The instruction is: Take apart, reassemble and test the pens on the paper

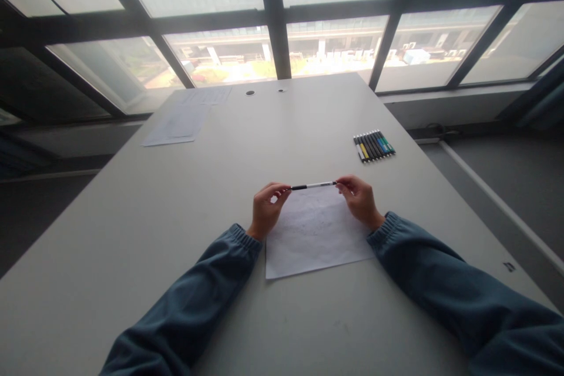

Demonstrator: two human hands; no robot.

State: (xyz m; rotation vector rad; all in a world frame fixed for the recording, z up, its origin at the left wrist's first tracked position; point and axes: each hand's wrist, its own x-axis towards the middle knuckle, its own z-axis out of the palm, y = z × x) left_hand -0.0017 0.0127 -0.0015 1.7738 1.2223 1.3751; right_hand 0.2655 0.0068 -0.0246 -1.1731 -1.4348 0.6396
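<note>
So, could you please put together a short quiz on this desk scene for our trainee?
1. True or false: the pen is held at both ends, by the left hand and the right hand.
2. What lies under the hands? A) sheet of paper B) notebook C) tablet
3. Where is the row of markers?

Key: 1 true; 2 A; 3 on the table, beyond the right hand, apart from it.
</note>
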